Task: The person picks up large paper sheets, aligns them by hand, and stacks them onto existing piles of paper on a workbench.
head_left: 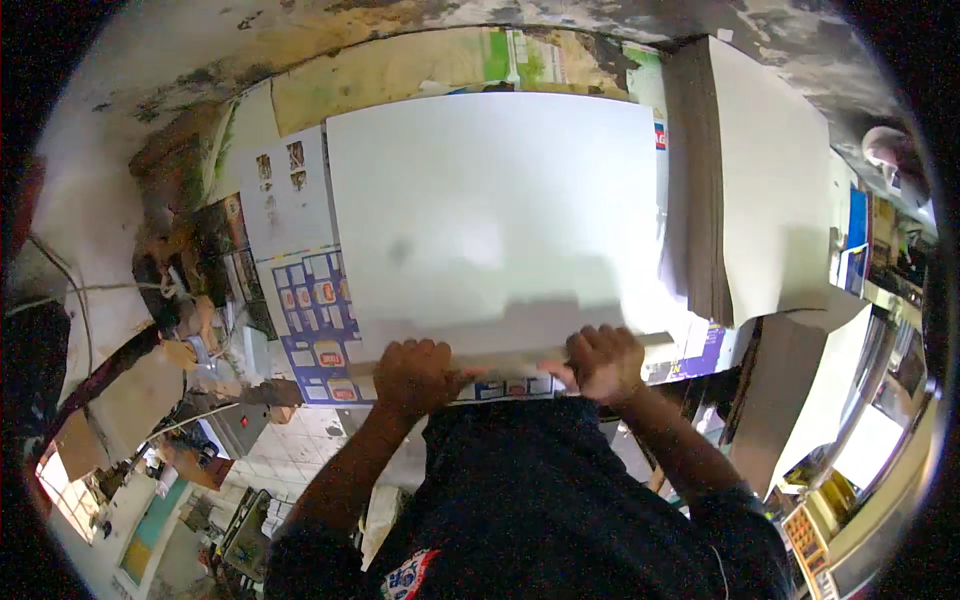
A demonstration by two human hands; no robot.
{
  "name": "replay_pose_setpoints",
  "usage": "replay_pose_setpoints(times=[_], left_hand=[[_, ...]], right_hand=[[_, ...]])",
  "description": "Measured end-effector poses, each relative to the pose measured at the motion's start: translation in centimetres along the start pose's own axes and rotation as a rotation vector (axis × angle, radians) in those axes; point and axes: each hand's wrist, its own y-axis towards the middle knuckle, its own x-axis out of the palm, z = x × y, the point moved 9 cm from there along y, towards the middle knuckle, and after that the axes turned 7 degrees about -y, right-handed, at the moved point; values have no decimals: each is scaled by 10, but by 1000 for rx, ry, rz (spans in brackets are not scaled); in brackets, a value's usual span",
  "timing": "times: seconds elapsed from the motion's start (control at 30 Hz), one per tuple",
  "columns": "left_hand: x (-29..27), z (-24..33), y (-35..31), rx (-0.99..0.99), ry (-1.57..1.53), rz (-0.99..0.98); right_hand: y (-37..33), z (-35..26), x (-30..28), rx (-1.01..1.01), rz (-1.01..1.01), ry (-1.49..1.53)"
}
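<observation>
A large white sheet of paper or card (500, 210) lies before me, with a thick pale band along its near edge; I cannot tell whether it is one sheet or a stack. My left hand (415, 376) is closed over that edge left of centre, its thumb pointing inward. Farther right, my right hand (607, 363) grips the same edge, thumb also turned inward. Beneath the sheet, a blue and white printed sheet (307, 300) shows at the left.
At the right rises a tall stack of boards or sheets (700, 190), with a white face (770, 180) beside it. A stained white sheet (285, 190) lies at the left. Yellowish board (390, 80) shows behind. Tiled floor (300, 450) lies below left.
</observation>
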Motion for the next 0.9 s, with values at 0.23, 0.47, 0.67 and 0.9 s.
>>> replay_pose_setpoints(times=[0.23,0.47,0.67,0.9], left_hand=[[18,-4,5,-35,-88,-169],[20,-26,45,-79,-195,-279],[29,-33,48,-69,-226,-280],[-8,-28,46,-71,-74,-191]], right_hand=[[-13,10,31,57,-128,84],[20,42,70,221,-556,298],[22,44,81,283,-682,358],[51,31,18,131,-466,144]])
